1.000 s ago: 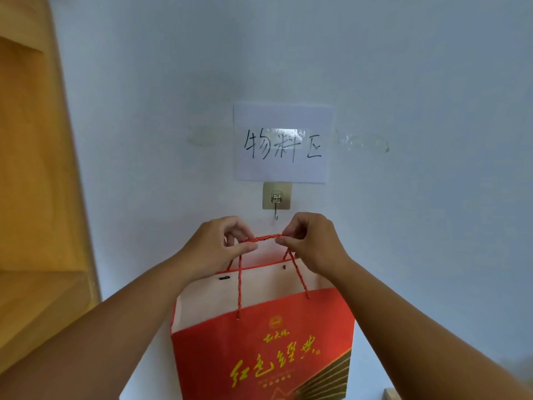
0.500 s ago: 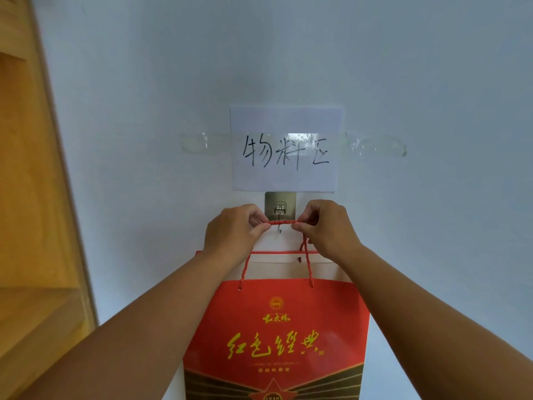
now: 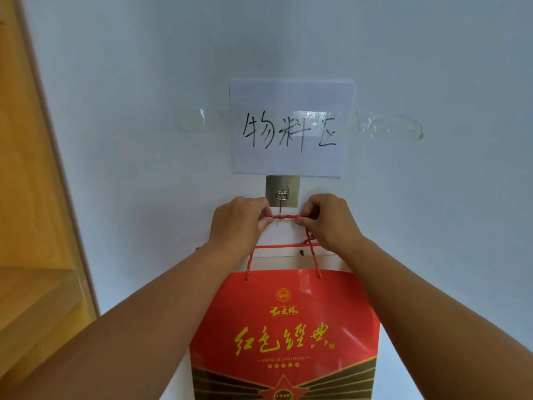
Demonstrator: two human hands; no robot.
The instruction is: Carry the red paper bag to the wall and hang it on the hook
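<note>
The red paper bag (image 3: 284,327), printed with gold characters, hangs flat against the white wall. Its red twisted rope handle (image 3: 283,217) is stretched level between my two hands. My left hand (image 3: 239,223) pinches the handle's left end and my right hand (image 3: 326,220) pinches its right end. The metal hook (image 3: 281,202) sits on a square adhesive plate just above. The rope crosses the hook's lower tip; I cannot tell whether it rests in the hook.
A white paper sign (image 3: 291,128) with handwritten characters is taped to the wall directly above the hook. A wooden door frame or cabinet (image 3: 31,212) fills the left edge. Bare wall lies to the right.
Both hands have raised the bag's handle from well below the hook up to the hook's tip. The view has moved closer to the wall.
</note>
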